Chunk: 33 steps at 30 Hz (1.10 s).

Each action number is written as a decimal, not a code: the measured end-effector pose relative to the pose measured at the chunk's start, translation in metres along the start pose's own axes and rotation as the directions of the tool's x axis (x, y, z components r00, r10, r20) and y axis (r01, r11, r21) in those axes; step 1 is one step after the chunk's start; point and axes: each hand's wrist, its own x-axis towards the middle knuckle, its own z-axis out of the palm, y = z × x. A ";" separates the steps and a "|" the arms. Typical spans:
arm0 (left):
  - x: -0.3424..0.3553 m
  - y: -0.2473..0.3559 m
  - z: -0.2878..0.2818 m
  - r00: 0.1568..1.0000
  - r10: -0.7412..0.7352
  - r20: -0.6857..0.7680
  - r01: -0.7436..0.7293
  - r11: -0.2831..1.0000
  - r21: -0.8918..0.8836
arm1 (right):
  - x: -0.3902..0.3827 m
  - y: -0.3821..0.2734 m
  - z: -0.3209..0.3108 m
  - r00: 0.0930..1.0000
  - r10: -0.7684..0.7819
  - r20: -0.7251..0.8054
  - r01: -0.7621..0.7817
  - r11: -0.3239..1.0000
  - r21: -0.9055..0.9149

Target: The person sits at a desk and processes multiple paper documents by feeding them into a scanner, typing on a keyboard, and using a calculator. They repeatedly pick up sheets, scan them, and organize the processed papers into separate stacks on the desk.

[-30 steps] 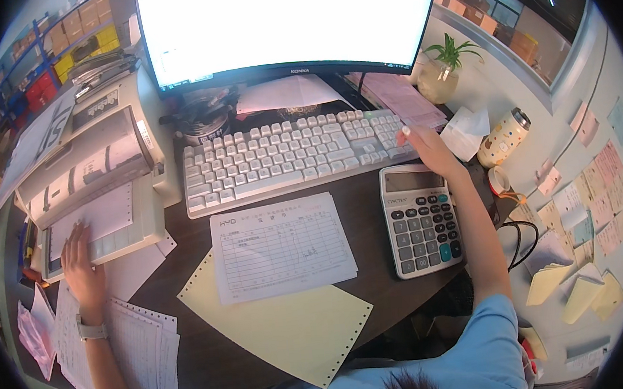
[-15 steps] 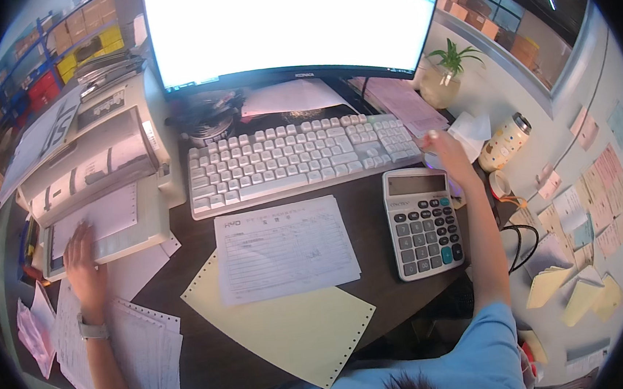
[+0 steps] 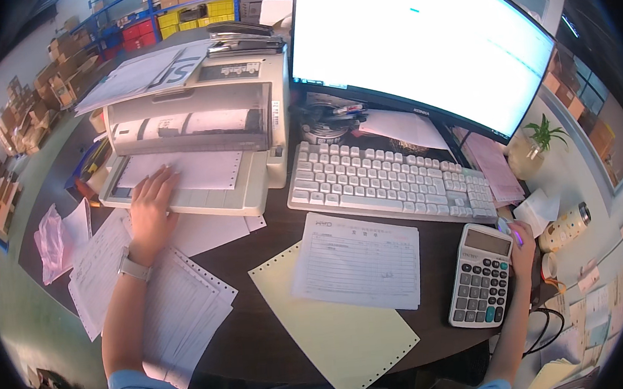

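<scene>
My left hand (image 3: 153,203) lies on the white sheet (image 3: 200,168) in the front tray of the beige printer (image 3: 274,88), its fingers stretched over the paper. At the far right, my right hand (image 3: 522,247) is wrapped round a mouse with a purple light (image 3: 512,229), just beside the silver calculator (image 3: 473,291). Left of the mouse stands the white keyboard (image 3: 387,180). Below the keyboard a printed form (image 3: 353,264) lies over a yellow perforated sheet (image 3: 323,340).
A bright monitor (image 3: 416,40) stands behind the keyboard. Loose papers (image 3: 182,314) cover the left desk. A potted plant (image 3: 528,155) and yellow patterned flask (image 3: 563,229) line the right. Boxes (image 3: 57,83) fill the left background.
The view has swung left, bringing the printer toward the middle. My right hand has left the number keys and moved onto the mouse. My left hand stays on the printer tray.
</scene>
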 end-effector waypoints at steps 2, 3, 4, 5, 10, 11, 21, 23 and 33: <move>0.000 0.001 -0.001 1.000 -0.004 -0.003 0.004 1.000 -0.004 | 0.000 -0.001 -0.001 1.000 0.005 0.005 -0.005 1.000 0.017; 0.000 0.001 0.000 1.000 -0.006 -0.006 0.006 1.000 -0.003 | 0.000 -0.001 -0.002 1.000 -0.003 -0.005 0.003 1.000 0.029; 0.000 0.002 0.000 1.000 -0.007 -0.009 0.007 1.000 -0.002 | 0.000 -0.001 -0.002 1.000 0.008 -0.005 -0.008 0.999 0.031; 0.000 0.001 0.000 1.000 -0.003 -0.009 0.003 1.000 -0.003 | -0.001 -0.001 -0.002 1.000 0.020 -0.004 -0.020 0.999 0.032; 0.001 0.001 0.000 1.000 0.006 -0.006 -0.006 1.000 -0.005 | -0.001 -0.003 -0.001 0.999 0.041 -0.008 -0.041 0.999 0.028; 0.001 0.001 0.000 1.000 0.008 -0.007 -0.008 1.000 -0.003 | -0.001 -0.003 -0.001 0.999 0.038 -0.009 -0.038 0.999 0.026; 0.000 0.000 0.002 1.000 0.006 -0.009 -0.005 1.000 0.008 | 0.000 -0.004 0.000 0.999 0.036 -0.014 -0.036 0.999 0.000; 0.001 0.000 0.003 1.000 0.009 -0.009 -0.008 1.000 0.011 | -0.001 -0.002 0.000 0.999 0.034 -0.017 -0.034 0.999 -0.004; -0.001 0.000 0.001 1.000 -0.001 -0.013 0.002 1.000 0.012 | 0.001 -0.001 0.002 0.998 0.069 0.005 -0.069 0.998 0.015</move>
